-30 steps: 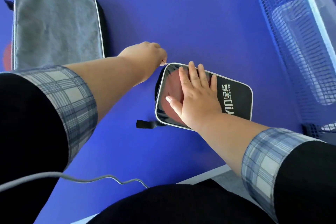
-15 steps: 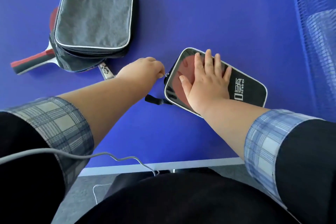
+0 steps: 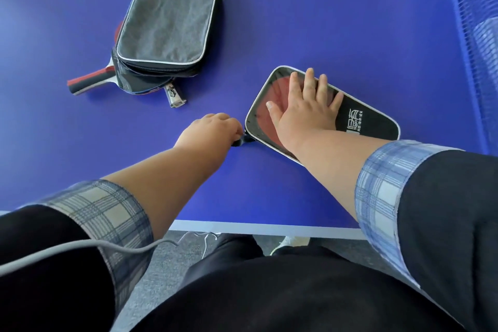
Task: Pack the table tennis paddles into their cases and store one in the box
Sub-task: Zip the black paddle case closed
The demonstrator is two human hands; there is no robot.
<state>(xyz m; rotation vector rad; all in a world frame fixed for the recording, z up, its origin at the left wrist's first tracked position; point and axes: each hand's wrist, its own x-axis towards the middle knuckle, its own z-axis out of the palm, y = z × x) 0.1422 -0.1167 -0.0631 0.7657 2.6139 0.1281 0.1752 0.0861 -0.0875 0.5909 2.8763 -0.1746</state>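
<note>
Looks like zipping step: left grip curled, pinching small zip pull at corner of glossy black window-front case (red paddle inside) on blue counter; right grip flat, fingers spread, pressing case. Next prob: finish zip w/ steady pull.
</note>
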